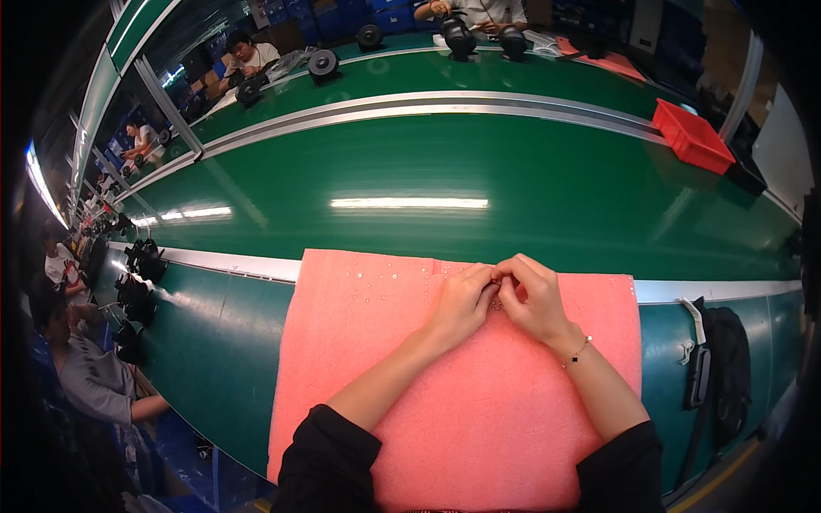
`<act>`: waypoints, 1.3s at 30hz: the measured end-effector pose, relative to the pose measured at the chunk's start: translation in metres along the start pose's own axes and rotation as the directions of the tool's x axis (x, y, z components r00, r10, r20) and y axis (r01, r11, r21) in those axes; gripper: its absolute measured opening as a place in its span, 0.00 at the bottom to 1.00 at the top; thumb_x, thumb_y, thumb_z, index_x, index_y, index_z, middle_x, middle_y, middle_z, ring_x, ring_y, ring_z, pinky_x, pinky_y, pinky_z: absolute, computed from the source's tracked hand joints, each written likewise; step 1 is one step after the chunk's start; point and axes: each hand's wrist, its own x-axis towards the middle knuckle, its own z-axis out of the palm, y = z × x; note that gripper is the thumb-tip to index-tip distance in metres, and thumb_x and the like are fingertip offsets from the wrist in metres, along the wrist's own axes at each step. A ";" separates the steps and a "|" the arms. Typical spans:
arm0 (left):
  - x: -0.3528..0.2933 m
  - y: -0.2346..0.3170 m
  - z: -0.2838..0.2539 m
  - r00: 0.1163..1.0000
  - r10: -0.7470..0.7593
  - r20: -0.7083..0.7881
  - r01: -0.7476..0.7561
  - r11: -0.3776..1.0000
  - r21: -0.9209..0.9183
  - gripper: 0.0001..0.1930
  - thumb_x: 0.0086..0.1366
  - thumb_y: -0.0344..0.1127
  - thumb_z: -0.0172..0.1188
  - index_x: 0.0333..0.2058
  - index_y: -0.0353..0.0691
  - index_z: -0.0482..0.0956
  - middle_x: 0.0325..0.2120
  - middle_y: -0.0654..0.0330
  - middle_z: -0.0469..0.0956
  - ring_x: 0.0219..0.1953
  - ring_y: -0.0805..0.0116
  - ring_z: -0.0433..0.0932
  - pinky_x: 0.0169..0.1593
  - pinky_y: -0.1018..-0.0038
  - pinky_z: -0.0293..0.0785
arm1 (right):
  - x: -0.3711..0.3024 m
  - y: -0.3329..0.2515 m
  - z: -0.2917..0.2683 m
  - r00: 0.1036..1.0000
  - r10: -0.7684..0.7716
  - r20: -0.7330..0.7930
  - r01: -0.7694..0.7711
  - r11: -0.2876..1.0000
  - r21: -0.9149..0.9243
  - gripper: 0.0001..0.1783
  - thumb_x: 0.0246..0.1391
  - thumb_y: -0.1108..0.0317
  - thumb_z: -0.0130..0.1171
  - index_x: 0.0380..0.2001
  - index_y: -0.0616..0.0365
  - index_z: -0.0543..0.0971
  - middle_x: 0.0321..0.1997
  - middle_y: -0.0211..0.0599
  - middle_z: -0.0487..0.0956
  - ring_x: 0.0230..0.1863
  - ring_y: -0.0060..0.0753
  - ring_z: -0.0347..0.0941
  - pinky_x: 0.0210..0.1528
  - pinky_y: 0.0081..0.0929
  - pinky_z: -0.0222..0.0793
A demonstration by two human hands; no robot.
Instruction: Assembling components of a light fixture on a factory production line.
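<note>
A pink foam sheet (pixel 479 410) lies on the bench in front of me, with several tiny clear or shiny round pieces (pixel 368 282) scattered over its far part. Above the sheet's far edge my two hands meet at the fingertips. The thumb and fingers of my left hand (pixel 464 299) are pinched together. My right hand (pixel 532 295), with a thin bracelet on its wrist, is closed in a pinch against the left fingertips. Whatever sits between the fingers is too small and covered to make out. More tiny pieces show on the foam just below the hands.
Beyond the sheet runs a green conveyor belt (pixel 428 162) with a metal rail (pixel 410 103). A red bin (pixel 693 137) stands at the far right. A black bag (pixel 727 368) lies on the right bench. Black round assemblies (pixel 132 295) stand at left, near a seated co-worker (pixel 94 376).
</note>
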 end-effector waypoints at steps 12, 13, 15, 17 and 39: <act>0.000 0.002 0.000 1.000 -0.004 -0.010 0.004 1.000 -0.015 0.07 0.57 0.24 0.54 0.36 0.32 0.75 0.31 0.47 0.75 0.34 0.47 0.75 0.37 0.61 0.73 | 0.000 -0.001 0.000 1.000 0.020 0.001 -0.020 1.000 -0.008 0.06 0.45 0.84 0.51 0.26 0.63 0.73 0.25 0.38 0.74 0.21 0.32 0.71 0.22 0.25 0.67; 0.000 0.001 0.001 1.000 -0.002 -0.009 0.002 1.000 -0.018 0.07 0.57 0.24 0.54 0.36 0.32 0.75 0.31 0.47 0.75 0.34 0.48 0.75 0.37 0.61 0.73 | 0.000 0.000 0.000 1.000 0.025 0.002 -0.025 1.000 -0.004 0.06 0.45 0.84 0.51 0.26 0.63 0.73 0.25 0.38 0.74 0.21 0.31 0.71 0.22 0.25 0.67; 0.000 0.001 0.001 1.000 0.000 -0.009 0.000 1.000 -0.019 0.07 0.57 0.24 0.54 0.36 0.32 0.75 0.31 0.48 0.75 0.34 0.48 0.76 0.37 0.61 0.73 | 0.000 0.000 0.000 1.000 0.030 0.003 -0.030 1.000 0.002 0.05 0.45 0.84 0.51 0.26 0.63 0.73 0.25 0.38 0.73 0.21 0.31 0.71 0.22 0.25 0.67; 0.000 0.002 0.000 1.000 0.006 -0.009 -0.006 1.000 -0.002 0.07 0.57 0.24 0.54 0.36 0.32 0.75 0.31 0.48 0.75 0.34 0.48 0.76 0.36 0.61 0.73 | 0.000 0.000 0.000 1.000 0.030 0.001 -0.030 1.000 0.000 0.05 0.45 0.84 0.51 0.26 0.63 0.73 0.25 0.38 0.73 0.21 0.31 0.71 0.22 0.25 0.67; 0.002 0.002 0.000 0.999 -0.045 0.020 0.046 0.999 -0.009 0.08 0.56 0.29 0.56 0.33 0.30 0.75 0.27 0.50 0.76 0.28 0.54 0.76 0.32 0.65 0.73 | 0.000 -0.001 -0.001 0.999 0.038 0.020 -0.038 0.999 -0.005 0.04 0.45 0.83 0.51 0.26 0.64 0.73 0.24 0.39 0.74 0.22 0.32 0.72 0.23 0.25 0.67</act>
